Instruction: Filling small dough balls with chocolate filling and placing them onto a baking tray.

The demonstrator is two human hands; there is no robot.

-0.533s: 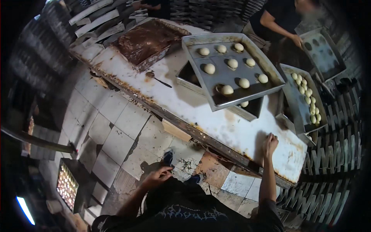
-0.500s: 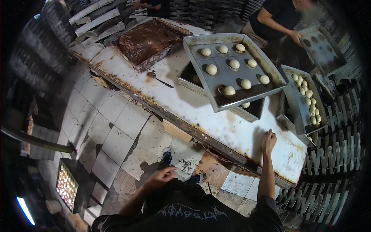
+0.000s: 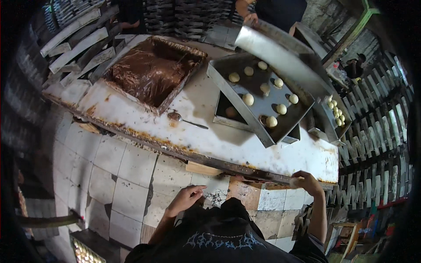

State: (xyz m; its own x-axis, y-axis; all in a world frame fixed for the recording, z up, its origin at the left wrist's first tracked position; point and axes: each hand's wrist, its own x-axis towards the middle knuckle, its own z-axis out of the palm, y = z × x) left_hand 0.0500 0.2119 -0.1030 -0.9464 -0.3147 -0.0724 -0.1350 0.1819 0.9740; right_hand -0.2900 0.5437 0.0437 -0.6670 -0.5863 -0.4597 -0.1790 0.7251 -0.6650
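My left hand (image 3: 186, 199) hangs over the floor in front of the table, fingers loosely stretched and nothing in them. At the table's near edge is my right hand (image 3: 308, 183), its fingers curled together; a small pale bit may be between them, but I cannot make it out. Beyond it, a metal tray (image 3: 261, 108) with several pale dough balls (image 3: 247, 99) in spaced rows sits askew on another tray (image 3: 232, 120). To the right, a tray (image 3: 322, 127) holds a cluster of smaller dough balls (image 3: 337, 109).
A pan of brown paste (image 3: 149, 74) stands at the left of the white table (image 3: 184, 142), a spoon (image 3: 188, 121) beside it. At the far side a person's hand (image 3: 251, 17) holds up a metal tray (image 3: 280, 57). Slatted stacks (image 3: 381, 109) rise on the right.
My right hand has drawn back from the tabletop to the near edge. The other person's tray has moved left, above the dough trays. My view has shifted.
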